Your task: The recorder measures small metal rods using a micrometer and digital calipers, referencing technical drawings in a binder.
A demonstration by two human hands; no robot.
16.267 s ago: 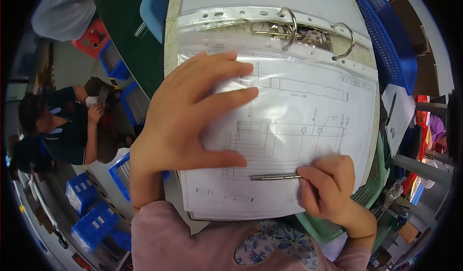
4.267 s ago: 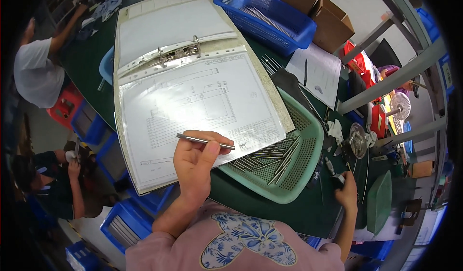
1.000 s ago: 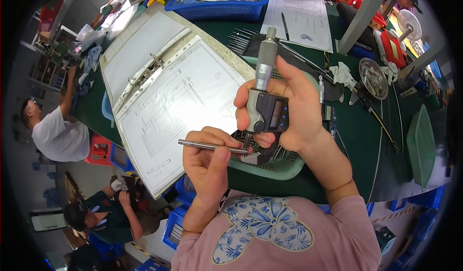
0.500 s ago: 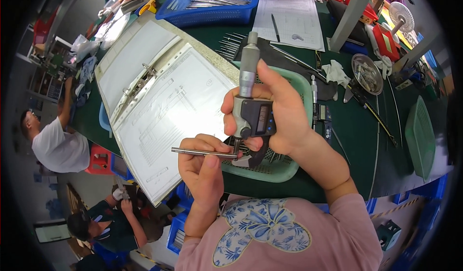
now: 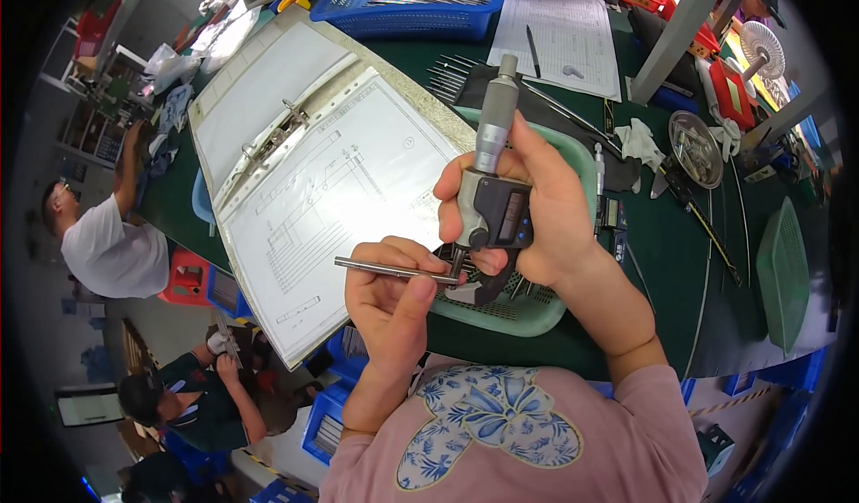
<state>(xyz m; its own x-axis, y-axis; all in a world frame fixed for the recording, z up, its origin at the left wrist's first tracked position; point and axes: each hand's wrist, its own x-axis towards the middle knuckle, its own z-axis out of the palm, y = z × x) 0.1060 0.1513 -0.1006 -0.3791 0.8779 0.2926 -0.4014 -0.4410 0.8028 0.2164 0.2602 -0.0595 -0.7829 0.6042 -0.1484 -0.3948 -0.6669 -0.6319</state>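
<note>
My right hand (image 5: 557, 221) is wrapped round a digital micrometer (image 5: 494, 203), its thimble pointing up and its jaws low, above a green basket (image 5: 528, 322). Between the fingers and thumb of my left hand (image 5: 386, 311) is a thin steel rod (image 5: 380, 269), lying nearly level. The rod's right end sits at the micrometer's spindle and anvil; whether both faces touch it I cannot tell. More metal rods lie in the basket, partly hidden behind my hands. Left of the hands an open binder (image 5: 259, 82) shows a technical drawing in a clear sleeve.
A blue basket (image 5: 407, 21) of rods stands at the back, beside paper sheets (image 5: 586, 33) with a pen (image 5: 532, 51). To the right lie a second micrometer (image 5: 611, 212), a caliper (image 5: 693, 203), a metal bowl (image 5: 696, 149) and a green tray (image 5: 781, 279). Two people sit at left.
The whole view has shifted, so the bench and my hands appear farther right. The rod slopes a little more toward the micrometer. Both hands keep their holds.
</note>
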